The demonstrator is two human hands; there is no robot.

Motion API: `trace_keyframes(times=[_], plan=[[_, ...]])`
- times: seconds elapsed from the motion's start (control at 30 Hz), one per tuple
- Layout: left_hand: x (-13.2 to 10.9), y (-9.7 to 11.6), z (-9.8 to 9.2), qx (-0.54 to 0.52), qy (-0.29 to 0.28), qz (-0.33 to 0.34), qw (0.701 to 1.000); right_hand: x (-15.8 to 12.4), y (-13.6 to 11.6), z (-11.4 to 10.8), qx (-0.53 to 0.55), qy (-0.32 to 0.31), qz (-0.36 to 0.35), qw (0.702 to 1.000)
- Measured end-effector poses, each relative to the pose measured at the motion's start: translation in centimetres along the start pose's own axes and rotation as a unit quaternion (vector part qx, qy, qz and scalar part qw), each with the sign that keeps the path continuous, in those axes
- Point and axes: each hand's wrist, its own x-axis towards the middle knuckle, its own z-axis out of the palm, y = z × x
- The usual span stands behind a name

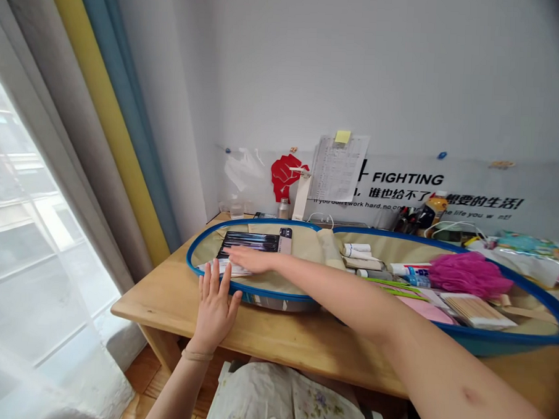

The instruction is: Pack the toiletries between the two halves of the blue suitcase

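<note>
I have the left hand (217, 309) open, fingers spread at the near rim of the bag (276, 294). The right hand (252, 259) is open and flat over a white packet (235, 270), beside the pen pack (254, 240) in the bag's left half; from here I can't tell if it presses down. The 2 halves lie spread on the desk (164, 303).

You have a blue-edged case (271, 292) with beige lining (303, 250), a magenta mesh puff (469, 274) toward the right edge of the tabletop (164, 297), your white, purple-flowered garment (264, 394), and grey, yellow and blue curtains (76, 95).
</note>
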Motion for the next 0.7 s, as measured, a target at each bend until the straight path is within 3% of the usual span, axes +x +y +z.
trace_keyframes(times=[0.13,0.23,0.33,0.43,0.5,0.6,0.7], plan=[[0.0,0.0,0.0,-0.001,-0.004,0.0,1.0,-3.5,5.8,-4.4,0.094,0.029,0.061,0.993],[0.0,0.0,-0.1,-0.007,-0.004,-0.001,1.0,-8.4,11.8,-7.3,0.124,0.062,0.141,0.98],[0.0,-0.1,0.0,-0.01,-0.004,-0.003,1.0,-14.2,17.9,-8.7,0.132,0.084,0.222,0.962],[0.0,-0.2,0.0,-0.009,0.006,0.007,1.0,-19.9,23.0,-8.1,0.167,0.081,0.33,0.926],[0.0,-0.1,-0.1,-0.009,0.012,0.013,1.0,-23.1,25.4,-7.0,0.13,0.048,0.356,0.924],[0.1,0.0,-0.1,-0.01,0.015,0.018,1.0,-26.5,27.2,-5.4,0.083,0.009,0.374,0.924],[0.1,0.0,-0.2,-0.012,0.019,0.022,1.0,-28.2,27.6,-4.3,0.068,-0.023,0.381,0.922]])
